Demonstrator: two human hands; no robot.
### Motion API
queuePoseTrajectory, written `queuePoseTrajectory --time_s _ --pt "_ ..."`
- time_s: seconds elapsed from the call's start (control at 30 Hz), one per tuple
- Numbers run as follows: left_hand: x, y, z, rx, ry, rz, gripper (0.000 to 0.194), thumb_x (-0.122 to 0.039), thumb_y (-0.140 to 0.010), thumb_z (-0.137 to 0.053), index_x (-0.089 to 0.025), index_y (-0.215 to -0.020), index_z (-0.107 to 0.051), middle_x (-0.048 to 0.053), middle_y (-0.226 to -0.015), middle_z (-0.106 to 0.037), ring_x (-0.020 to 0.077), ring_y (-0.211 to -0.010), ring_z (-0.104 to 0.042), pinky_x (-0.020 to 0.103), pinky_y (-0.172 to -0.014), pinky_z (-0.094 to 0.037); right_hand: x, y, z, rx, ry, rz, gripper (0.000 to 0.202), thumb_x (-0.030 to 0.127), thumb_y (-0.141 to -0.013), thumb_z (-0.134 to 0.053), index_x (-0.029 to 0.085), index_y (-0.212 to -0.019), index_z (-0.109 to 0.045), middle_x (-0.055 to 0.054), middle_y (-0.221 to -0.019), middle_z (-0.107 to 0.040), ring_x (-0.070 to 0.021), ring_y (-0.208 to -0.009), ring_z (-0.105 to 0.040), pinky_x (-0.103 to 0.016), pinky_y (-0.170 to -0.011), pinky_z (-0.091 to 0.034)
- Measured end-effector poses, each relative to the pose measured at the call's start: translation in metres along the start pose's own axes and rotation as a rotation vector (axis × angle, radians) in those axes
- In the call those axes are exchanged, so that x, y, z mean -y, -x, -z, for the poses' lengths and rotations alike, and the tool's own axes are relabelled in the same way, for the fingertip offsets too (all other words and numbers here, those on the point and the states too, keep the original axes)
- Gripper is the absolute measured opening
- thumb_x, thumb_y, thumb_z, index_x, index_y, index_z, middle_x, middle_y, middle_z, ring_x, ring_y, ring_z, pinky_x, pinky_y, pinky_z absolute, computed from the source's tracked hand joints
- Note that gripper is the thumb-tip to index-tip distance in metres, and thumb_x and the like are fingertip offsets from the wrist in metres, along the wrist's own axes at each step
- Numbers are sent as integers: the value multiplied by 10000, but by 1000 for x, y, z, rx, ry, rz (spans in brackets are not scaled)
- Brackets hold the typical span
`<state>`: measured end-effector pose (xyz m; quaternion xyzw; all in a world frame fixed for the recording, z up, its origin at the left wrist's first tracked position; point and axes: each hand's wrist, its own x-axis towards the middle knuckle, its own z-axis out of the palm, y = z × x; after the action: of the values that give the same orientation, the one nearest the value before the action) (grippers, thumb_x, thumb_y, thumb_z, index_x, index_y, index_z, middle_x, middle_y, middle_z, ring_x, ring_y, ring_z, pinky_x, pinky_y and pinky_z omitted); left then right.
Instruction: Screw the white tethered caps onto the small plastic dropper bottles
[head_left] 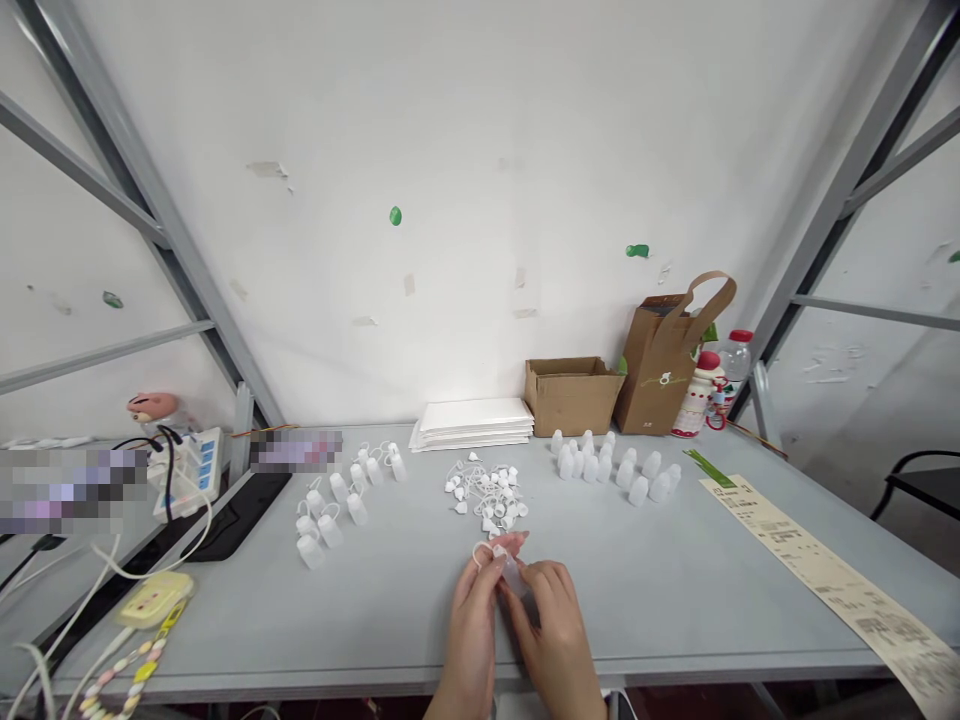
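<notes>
Landmark for all positions: the heap of small white plastic caps with thin looped straps [495,497] on the flat grey tabletop [652,590].

The work-piece, a small translucent white plastic bottle [511,571], is held just in front of the heap, on its near side, clear of the caps and tilted. A thin white loop [480,554] shows at its upper end, beside the left thumb.

Left hand [474,604]: fingers curled nearly closed about the bottle's upper end, where the loop is. Right hand [551,608]: fingers bent inward, thumb and fingertips pinching the bottle's lower body. The exact contact beneath the fingers is hidden, and how far any cap is seated cannot be told.

Left of the heap stand white bottles with loops at their tops [330,531]; right of it, translucent bottles showing no loops [592,468].

Assessment: the step in hand appears to be work on the top closure. The right grip should steady the body without squeezing, since the thin-looking plastic may flex. The left should bring the closure square to the neck, pressing or turning along the bottle's axis. The loop should be kept out of the joint; a trapped strap or tilted closure would likely seat badly. Check evenness all round before releasing.
</notes>
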<state>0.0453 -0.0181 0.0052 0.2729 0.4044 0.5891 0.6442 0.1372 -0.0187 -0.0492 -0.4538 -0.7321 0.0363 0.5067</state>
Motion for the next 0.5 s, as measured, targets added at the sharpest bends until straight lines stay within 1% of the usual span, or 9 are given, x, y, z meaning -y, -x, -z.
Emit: queuePoseTrajectory --time_s 0.13,0.3,0.5 --pt "1 0 1 25 9 14 272 -280 -744 -581 -161 -965 -686 93 -1079 -681 263 -1165 -492 377 -1018 -304 0 0 0 0 72 26 132 106 -893 -429 163 -988 -501 -70 -767 -520 -220 -735 -473 -373 -613 -457" --pt "4 -1 5 48 22 30 341 -284 -764 -556 -162 -1070 -647 102 -1105 -671 261 -1168 -492 388 -1028 -291 -1 1 1 -6 119 43 164 103 -889 -434 149 -1028 -506 -74 -759 -516 -217 -727 -470 -368 -603 -459" --pt "7 -4 7 30 0 16 341 -305 -764 -544 -161 -1054 -652 103 -1076 -683 261 -1129 -523 385 -994 -330 0 0 2 -23 168 63 200 121 -895 -424 150 -1060 -533 -73 -735 -525 -215 -710 -477 -362 -595 -461"
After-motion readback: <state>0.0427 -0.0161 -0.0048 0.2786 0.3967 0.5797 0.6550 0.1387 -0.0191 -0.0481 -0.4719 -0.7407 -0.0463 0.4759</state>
